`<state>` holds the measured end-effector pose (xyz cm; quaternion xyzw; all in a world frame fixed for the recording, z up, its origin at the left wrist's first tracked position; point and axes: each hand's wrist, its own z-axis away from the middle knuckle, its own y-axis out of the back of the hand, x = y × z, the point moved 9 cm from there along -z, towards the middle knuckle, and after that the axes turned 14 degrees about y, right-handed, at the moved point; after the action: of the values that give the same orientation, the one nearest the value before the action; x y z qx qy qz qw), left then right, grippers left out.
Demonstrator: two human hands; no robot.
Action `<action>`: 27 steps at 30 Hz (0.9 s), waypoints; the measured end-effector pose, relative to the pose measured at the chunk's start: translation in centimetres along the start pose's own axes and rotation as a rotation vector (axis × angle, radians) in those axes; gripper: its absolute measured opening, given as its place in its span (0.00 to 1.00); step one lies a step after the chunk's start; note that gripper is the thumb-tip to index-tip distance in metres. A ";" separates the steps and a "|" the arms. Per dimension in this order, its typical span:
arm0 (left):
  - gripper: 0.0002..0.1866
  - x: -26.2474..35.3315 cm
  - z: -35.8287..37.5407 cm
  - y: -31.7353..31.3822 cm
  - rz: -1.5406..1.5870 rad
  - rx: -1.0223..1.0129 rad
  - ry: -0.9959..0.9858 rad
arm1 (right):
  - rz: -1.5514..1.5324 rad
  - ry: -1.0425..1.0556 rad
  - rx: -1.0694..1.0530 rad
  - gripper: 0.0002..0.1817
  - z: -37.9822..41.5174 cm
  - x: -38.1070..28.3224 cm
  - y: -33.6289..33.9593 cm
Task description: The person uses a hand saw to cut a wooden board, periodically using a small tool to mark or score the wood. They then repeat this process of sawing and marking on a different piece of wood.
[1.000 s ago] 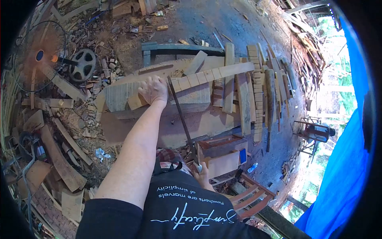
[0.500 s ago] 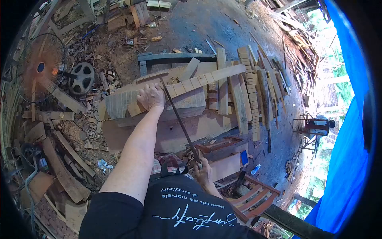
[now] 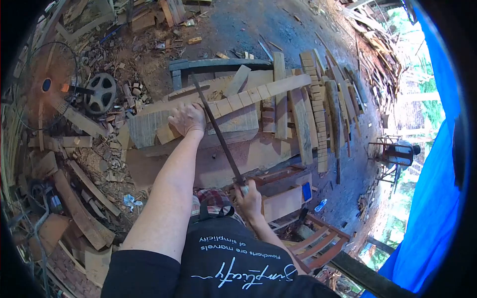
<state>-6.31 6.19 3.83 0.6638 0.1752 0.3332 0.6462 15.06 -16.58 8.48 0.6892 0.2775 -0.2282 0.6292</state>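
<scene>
My left hand (image 3: 188, 119) presses down with bent fingers on a long wooden strip (image 3: 251, 96) marked with crosswise lines. The strip lies slanted over a thick grey wooden block (image 3: 149, 130). My right hand (image 3: 250, 199) is closed round the handle of a long, narrow saw (image 3: 218, 131). The blade crosses the strip just right of my left hand, its far tip beyond the strip. Whether the teeth are in the wood is too small to tell.
Beyond the block stands a dark bench (image 3: 223, 63). Planks and another lined strip (image 3: 318, 116) lie to the right. A fan (image 3: 47, 85) and wheel (image 3: 101, 93) stand left, among wood scraps. A reddish wooden frame (image 3: 318, 246) is near my right arm.
My right hand has moved forward, away from my body, and the saw has slid with it, its tip now farther past the strip. My left hand stays on the strip.
</scene>
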 end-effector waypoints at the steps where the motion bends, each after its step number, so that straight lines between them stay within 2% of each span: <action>1: 0.16 -0.2 0.0 0.1 -0.002 -0.007 0.012 | -0.015 -0.052 -0.015 0.15 0.8 0.0 0.5; 2: 0.16 0.0 0.2 0.5 -0.004 -0.008 -0.002 | -0.032 -0.107 -0.026 0.15 1.1 0.2 0.6; 3: 0.16 0.2 0.2 0.6 -0.005 -0.005 -0.019 | 0.002 -0.067 -0.033 0.14 0.0 0.1 0.1; 5: 0.16 0.0 0.0 -0.5 -0.005 0.018 -0.024 | 0.037 -0.074 -0.075 0.13 -4.8 0.0 -2.6; 8: 0.15 0.1 -0.2 -0.3 -0.008 0.022 -0.023 | 0.020 0.031 0.004 0.13 -11.4 -1.3 -5.1; 11: 0.15 -0.2 -0.1 -0.3 0.018 0.017 -0.012 | -0.008 -0.002 -0.041 0.13 -10.7 -1.0 -4.5; 16: 0.15 -0.1 -0.1 0.3 0.035 0.020 0.012 | 0.019 -0.097 -0.065 0.17 0.5 -0.2 0.3; 19: 0.15 0.2 0.0 0.3 0.015 0.009 -0.014 | 0.037 -0.060 -0.095 0.17 -0.5 0.0 -0.3; 23: 0.14 0.2 0.1 0.2 0.016 0.058 -0.049 | 0.033 0.029 -0.045 0.15 -11.1 -1.0 -5.0; 27: 0.14 0.0 0.1 0.3 0.047 0.123 -0.028 | 0.023 0.001 -0.063 0.15 -10.9 -1.9 -3.4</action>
<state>-6.29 6.04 4.08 0.7108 0.1704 0.3277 0.5987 10.94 -5.78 8.36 0.6724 0.2770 -0.2119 0.6529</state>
